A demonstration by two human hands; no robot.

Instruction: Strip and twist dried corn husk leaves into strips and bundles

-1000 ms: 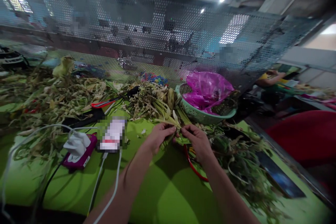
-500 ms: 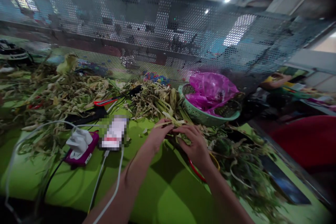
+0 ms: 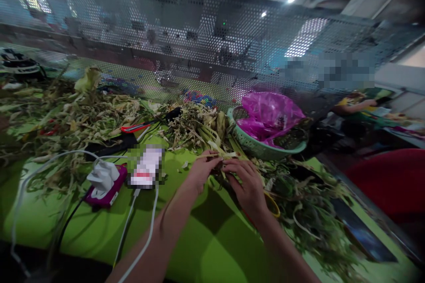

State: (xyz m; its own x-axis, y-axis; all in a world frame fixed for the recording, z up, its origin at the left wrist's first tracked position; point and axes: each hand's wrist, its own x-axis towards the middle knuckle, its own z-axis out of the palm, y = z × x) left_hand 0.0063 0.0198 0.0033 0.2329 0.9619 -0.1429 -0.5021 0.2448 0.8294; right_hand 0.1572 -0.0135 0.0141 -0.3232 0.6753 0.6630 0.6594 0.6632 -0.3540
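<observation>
Your left hand point(image 3: 202, 171) pinches a pale leaf strip point(image 3: 230, 155); your right hand point(image 3: 247, 181) half-curls, hold unclear; work seems unfinished, loose plants point(image 3: 109, 108) heaped left

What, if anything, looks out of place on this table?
A white cable by the phone appears to lie over the left forearm, which looks odd and might snag. Plant scraps sprawl loosely across the table.

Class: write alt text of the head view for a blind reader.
A bare left hand pinches pale, dry plant material beside a bare right hand over a bright green tabletop. Beyond them, a green perforated basket holds a magenta plastic bag; a white-screened phone lies left.
</observation>
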